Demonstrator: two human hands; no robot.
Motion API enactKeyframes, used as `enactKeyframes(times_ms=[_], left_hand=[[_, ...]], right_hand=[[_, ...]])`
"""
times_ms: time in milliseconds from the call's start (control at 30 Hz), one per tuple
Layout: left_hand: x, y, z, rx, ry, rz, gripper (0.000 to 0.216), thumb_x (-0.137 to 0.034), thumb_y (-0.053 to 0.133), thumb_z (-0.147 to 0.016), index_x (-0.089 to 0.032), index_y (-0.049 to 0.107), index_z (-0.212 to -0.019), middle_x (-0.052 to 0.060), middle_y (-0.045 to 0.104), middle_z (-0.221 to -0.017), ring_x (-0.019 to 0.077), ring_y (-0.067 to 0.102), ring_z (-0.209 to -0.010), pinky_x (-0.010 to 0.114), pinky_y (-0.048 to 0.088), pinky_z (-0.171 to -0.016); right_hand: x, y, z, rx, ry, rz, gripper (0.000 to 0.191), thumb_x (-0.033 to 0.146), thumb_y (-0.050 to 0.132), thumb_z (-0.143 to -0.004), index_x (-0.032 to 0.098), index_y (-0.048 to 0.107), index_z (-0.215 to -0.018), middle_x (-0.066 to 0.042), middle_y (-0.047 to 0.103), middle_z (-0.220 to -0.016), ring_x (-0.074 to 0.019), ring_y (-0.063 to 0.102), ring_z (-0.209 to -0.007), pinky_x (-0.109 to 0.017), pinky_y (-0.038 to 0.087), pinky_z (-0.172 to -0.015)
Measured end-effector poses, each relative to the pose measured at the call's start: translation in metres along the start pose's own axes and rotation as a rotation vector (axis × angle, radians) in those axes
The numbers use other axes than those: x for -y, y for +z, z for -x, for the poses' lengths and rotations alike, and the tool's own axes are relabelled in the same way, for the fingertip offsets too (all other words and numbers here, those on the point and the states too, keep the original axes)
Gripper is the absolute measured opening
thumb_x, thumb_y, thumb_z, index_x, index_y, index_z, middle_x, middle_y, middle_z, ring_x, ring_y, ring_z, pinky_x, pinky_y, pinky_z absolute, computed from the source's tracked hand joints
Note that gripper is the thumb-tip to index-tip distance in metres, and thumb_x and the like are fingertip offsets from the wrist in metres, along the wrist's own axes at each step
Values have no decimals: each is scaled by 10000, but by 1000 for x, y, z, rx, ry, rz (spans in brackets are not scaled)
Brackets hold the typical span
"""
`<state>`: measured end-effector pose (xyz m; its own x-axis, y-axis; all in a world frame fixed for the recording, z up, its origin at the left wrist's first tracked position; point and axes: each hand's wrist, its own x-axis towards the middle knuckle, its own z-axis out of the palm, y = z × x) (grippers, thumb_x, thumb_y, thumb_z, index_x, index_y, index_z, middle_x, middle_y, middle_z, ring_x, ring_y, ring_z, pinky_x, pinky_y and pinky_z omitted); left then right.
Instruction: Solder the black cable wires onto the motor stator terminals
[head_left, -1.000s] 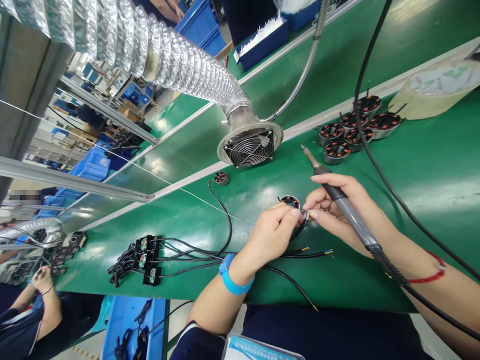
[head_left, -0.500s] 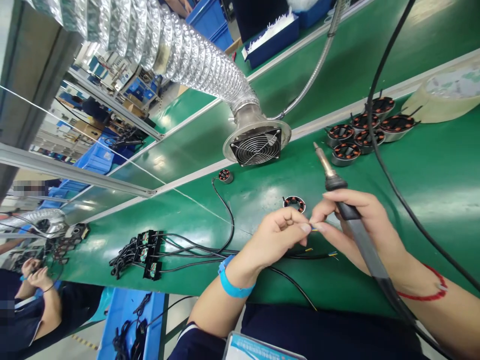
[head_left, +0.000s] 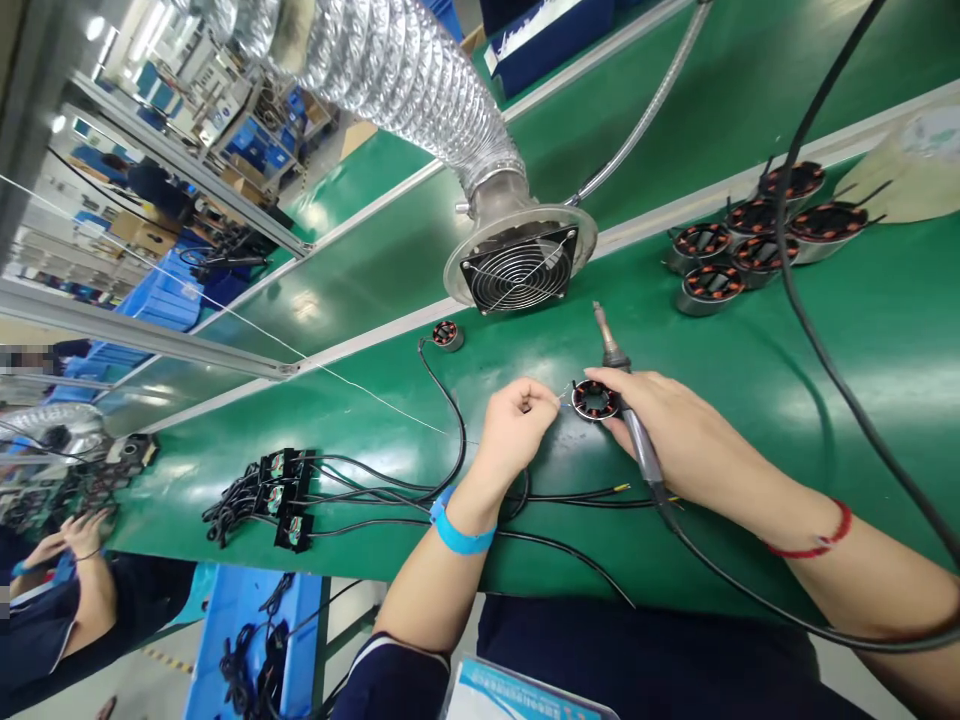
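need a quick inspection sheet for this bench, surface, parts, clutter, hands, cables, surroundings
Surface: green table, shiny, with light reflections.
Job's things: coil ring near the table's middle; soldering iron, tip pointing away from the person.
Clutter: six similar rings grouped at right; tape roll beside them.
Hands: left hand seems to pinch a thin wire; right hand holds the iron, fingers at the coil ring.
Cables: black cables lead from black boxes; the iron's cord trails right.
Surroundings: fan on silver duct; blue bin; co-worker's hands far left.
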<state>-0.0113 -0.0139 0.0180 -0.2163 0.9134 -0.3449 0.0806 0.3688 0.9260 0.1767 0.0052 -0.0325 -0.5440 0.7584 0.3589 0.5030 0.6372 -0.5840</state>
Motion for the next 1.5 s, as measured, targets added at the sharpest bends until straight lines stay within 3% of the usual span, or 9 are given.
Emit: enactKeyframes(times_ms=[67, 167, 300, 467, 567, 733, 967, 1167, 1500], left_hand=[[0, -2, -2, 3, -8, -7, 87, -122, 593, -641, -161, 583, -564, -61, 510, -519, 68, 412, -529, 223, 310, -559], [2, -3, -6, 23, -4, 1, 93, -115, 597, -651, -159, 590, -569, -61, 513, -526, 66, 412, -536, 220, 316, -562], [9, -1, -11, 60, 45, 5, 81, -119, 606, -673, -158, 612, -603, -57, 539, -559, 68, 437, -556, 217, 335, -569], [17, -1, -13, 88, 130, -46, 83, -169, 625, -734, -165, 628, -652, -51, 576, -602, 75, 475, -584, 218, 364, -591], [19, -2, -13, 90, 167, -77, 84, -173, 624, -758, -167, 636, -675, -42, 604, -641, 79, 496, -611, 218, 375, -605], [20, -3, -12, 104, 188, -71, 83, -169, 621, -774, -170, 638, -693, -42, 597, -645, 76, 484, -604, 214, 357, -580], [20, -2, -12, 112, 229, -37, 90, -159, 606, -775, -170, 627, -688, -45, 589, -637, 72, 485, -595, 211, 358, -567], [18, 0, -13, 122, 197, -54, 125, -142, 604, -795, -174, 603, -674, -40, 583, -636, 74, 491, -609, 211, 367, -577], [18, 0, -13, 106, 172, -17, 124, -152, 629, -793, -176, 608, -674, -41, 576, -628, 77, 498, -615, 209, 373, -576]], right_hand=[[1, 0, -1, -4, -16, 21, 383, 249, 484, -966, 194, 527, -1343, -108, 713, -1022, -294, 703, -892, -472, 600, -764], [5, -9, -2, -57, -39, -1, 425, 292, 503, -1000, 219, 481, -1418, -117, 718, -1166, -303, 703, -1022, -474, 596, -828], [16, -22, -2, -209, 15, -97, 482, 230, 504, -1034, 298, 428, -1505, -38, 754, -1078, -200, 725, -975, -343, 586, -872], [19, -22, 5, -470, -12, -151, 299, 217, 712, -917, 295, 682, -1205, -12, 735, -898, -157, 695, -728, -267, 562, -677], [15, -20, 14, -517, 36, -155, 98, 271, 715, -911, 262, 731, -1008, -26, 740, -855, -160, 684, -648, -274, 530, -550], [14, -23, 18, -473, -23, -161, 95, 294, 684, -929, 225, 736, -889, -12, 724, -775, -89, 592, -524, -210, 470, -457], [17, -23, 14, -432, -29, -161, 145, 316, 643, -969, 234, 729, -886, -10, 722, -735, -87, 588, -463, -206, 457, -408], [25, -25, 13, -365, -13, -176, 139, 273, 613, -983, 266, 718, -892, -20, 737, -790, -149, 703, -639, -258, 569, -556], [28, -26, 13, -339, -3, -163, 114, 252, 618, -978, 275, 710, -916, -17, 739, -808, -155, 720, -687, -262, 588, -607]])
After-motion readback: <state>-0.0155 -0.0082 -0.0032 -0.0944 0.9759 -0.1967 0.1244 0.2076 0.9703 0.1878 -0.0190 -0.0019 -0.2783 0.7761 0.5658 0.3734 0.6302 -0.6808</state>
